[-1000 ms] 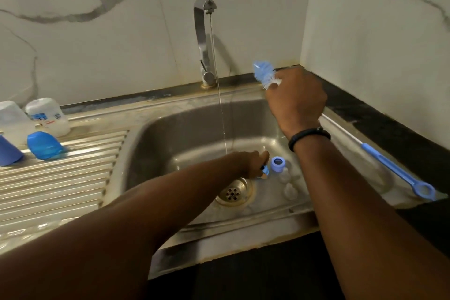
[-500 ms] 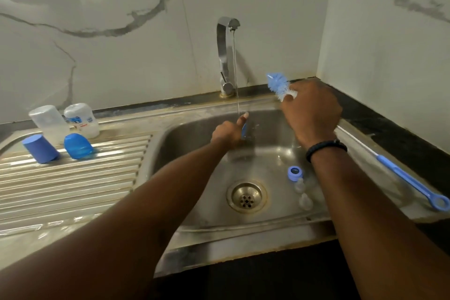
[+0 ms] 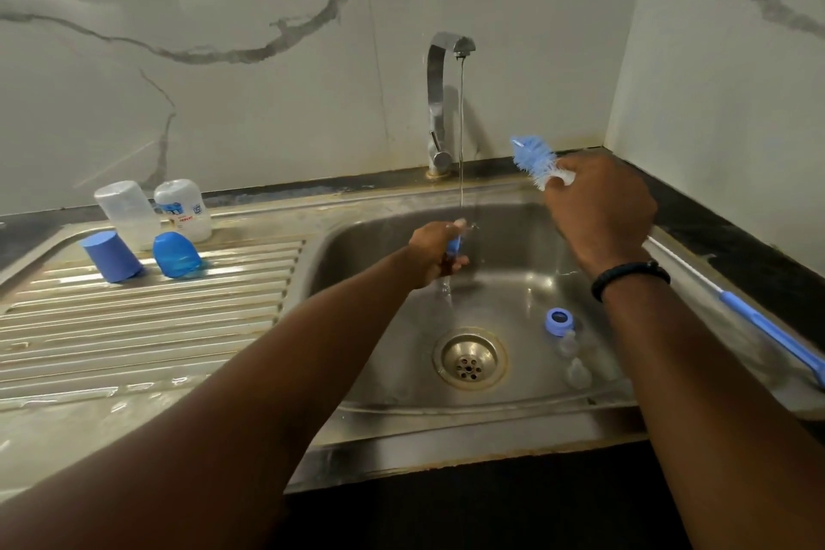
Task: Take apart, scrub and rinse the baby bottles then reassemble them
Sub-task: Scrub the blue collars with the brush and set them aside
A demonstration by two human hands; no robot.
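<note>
Closest to me, down in the sink (image 3: 527, 281) by the drain, sit the other blue ring (image 3: 558, 320) and two clear teats (image 3: 573, 357). Further in, my left hand (image 3: 435, 252) pinches a small blue collar ring (image 3: 453, 247) under the tap stream (image 3: 461, 138). It's light, hard and probably slippery wet, so I'd grip the ribbed rim. My right hand (image 3: 600, 210) is wrapped round the bottle brush (image 3: 533, 161). The bottles (image 3: 154, 210) and caps (image 3: 143, 257) wait upturned on the drainer.

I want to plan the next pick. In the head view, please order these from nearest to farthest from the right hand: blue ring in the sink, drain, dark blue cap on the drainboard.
1. blue ring, below the right hand
2. drain, sink middle
3. dark blue cap, far left
</note>
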